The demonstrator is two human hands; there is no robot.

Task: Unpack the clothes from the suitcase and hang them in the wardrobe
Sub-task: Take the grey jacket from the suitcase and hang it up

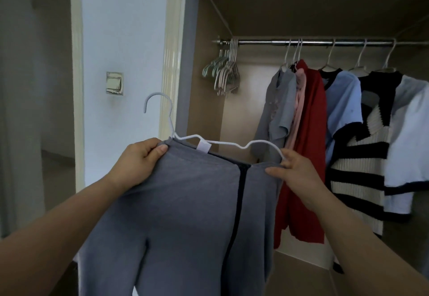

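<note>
— Where is the grey garment (185,203)?
— On a white hanger (145,105) before the open wardrobe (204,110): left hand (139,158) grips one shoulder, right hand (294,172) pinches the other, below the rail (325,42)

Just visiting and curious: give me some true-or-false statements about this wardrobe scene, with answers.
1. The left hand and the right hand each hold an end of the grey garment on the white hanger. True.
2. The white hanger's hook is already over the rail. False: it is in the air, below the rail.
3. The empty hangers bunch at the rail's left end. True.
4. The red garment hangs last on the right. False: it hangs between a pink garment and a blue shirt.
</note>
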